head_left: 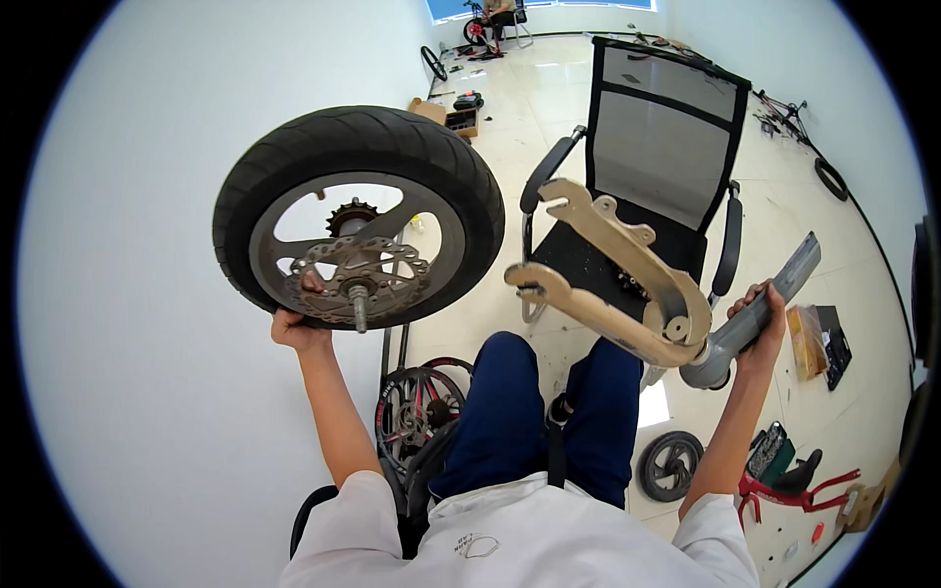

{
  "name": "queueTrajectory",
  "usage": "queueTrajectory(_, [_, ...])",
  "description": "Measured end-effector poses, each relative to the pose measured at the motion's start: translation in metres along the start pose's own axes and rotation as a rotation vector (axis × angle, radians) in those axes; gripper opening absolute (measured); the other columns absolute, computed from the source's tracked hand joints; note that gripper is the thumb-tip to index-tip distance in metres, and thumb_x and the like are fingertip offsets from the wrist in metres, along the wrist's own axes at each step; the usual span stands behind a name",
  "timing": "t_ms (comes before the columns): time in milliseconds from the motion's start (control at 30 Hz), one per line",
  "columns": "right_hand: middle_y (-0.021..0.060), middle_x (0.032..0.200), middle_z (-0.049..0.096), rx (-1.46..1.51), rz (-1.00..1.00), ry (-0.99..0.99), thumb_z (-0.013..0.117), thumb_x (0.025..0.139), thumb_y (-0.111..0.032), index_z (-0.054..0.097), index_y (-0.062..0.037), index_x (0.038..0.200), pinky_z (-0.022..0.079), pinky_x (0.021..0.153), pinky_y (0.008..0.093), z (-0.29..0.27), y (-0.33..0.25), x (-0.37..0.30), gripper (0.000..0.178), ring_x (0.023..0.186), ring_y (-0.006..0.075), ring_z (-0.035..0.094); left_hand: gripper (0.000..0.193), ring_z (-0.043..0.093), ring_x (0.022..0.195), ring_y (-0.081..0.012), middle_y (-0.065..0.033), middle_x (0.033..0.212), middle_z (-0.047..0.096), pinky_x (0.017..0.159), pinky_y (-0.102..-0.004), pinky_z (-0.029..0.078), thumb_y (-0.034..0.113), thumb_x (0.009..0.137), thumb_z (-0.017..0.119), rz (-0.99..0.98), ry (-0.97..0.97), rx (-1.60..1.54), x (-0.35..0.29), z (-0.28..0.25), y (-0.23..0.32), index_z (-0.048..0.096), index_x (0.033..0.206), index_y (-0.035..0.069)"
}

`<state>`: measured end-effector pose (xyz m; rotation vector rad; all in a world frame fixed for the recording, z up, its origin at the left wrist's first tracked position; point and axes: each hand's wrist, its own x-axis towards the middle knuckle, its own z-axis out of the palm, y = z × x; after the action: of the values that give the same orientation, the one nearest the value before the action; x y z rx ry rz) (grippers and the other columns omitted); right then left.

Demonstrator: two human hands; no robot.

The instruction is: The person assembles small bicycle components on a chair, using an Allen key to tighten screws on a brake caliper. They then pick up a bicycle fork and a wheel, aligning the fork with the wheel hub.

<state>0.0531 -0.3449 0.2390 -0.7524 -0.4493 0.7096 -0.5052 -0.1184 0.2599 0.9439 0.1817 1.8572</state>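
My left hand point(300, 331) is closed on the lower rim of a small wheel point(475, 201), raised in front of me at the left. The wheel has a black tyre, grey spokes, a toothed sprocket point(345, 216), a slotted brake disc point(417, 279) and a threaded axle point(360, 312) pointing toward me. A fingertip shows through the rim. At the right, my right hand point(769, 318) is wrapped around the grey tube of a fork point(603, 321). Its two beige arms point left toward the wheel, slotted ends apart from it, above the chair seat.
A black mesh office chair point(667, 127) faces me. Spoked wheels point(421, 416) stand by the left wall. To the right lie a small wheel point(670, 465), a red frame point(784, 495) and a yellow package point(808, 343). An open box point(463, 122) and a seated person point(498, 15) are farther back.
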Motion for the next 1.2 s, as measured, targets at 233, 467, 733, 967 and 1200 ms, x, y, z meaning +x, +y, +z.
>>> queueTrajectory(233, [0.0047,0.076,0.055,-0.021,0.021,-0.081,0.064,0.088,-0.028,0.053,-0.0082,0.094,0.053,0.059,0.0333,0.02,-0.006,-0.007,0.024,0.061,0.0179,0.06,0.053,0.049,0.072,-0.0252,-0.0168,0.084,0.057,0.071,-0.0338,0.042,0.019,0.056,0.045,0.025,0.261,0.039,-0.014,0.041,0.008,0.057,0.104,0.0])
queueTrajectory(467, [0.0051,0.074,0.055,-0.002,0.085,-0.171,0.063,0.088,-0.028,0.053,-0.0087,0.094,0.054,0.06,0.0349,0.057,0.006,-0.014,0.023,0.062,0.0182,0.061,0.052,0.053,0.075,-0.025,-0.0153,0.081,0.057,0.074,-0.0339,0.043,0.025,0.058,0.046,-0.047,-0.258,-0.044,0.002,-0.001,0.022,0.059,0.101,-0.001])
queueTrajectory(733, [0.0034,0.073,0.051,-0.012,0.162,-0.245,0.06,0.091,-0.032,0.051,-0.0086,0.094,0.054,0.055,0.0287,0.074,0.019,-0.023,0.025,0.061,0.0142,0.06,0.055,0.057,0.073,-0.0296,-0.0194,0.079,0.058,0.071,-0.0372,0.048,0.021,0.052,0.045,-0.063,-0.258,-0.13,0.001,-0.01,0.03,0.058,0.098,-0.005])
queueTrajectory(967, [0.0032,0.071,0.051,0.027,0.189,-0.256,0.061,0.09,-0.029,0.052,-0.0099,0.094,0.053,0.052,0.0298,0.067,0.019,-0.016,0.022,0.058,0.0151,0.059,0.069,0.05,0.067,-0.0332,-0.0249,0.072,0.053,0.066,-0.0361,0.046,0.015,0.041,0.041,-0.051,-0.131,0.058,-0.01,0.004,0.047,0.052,0.103,-0.014])
queueTrajectory(1200, [0.0032,0.072,0.052,-0.077,0.224,-0.22,0.061,0.09,-0.029,0.052,-0.0089,0.091,0.054,0.053,0.0303,0.07,0.026,-0.011,0.022,0.057,0.0154,0.06,0.079,0.054,0.068,-0.0319,-0.0236,0.075,0.054,0.063,-0.0349,0.048,0.013,0.043,0.042,-0.072,-0.237,0.126,-0.006,0.0,0.038,0.048,0.117,-0.013])
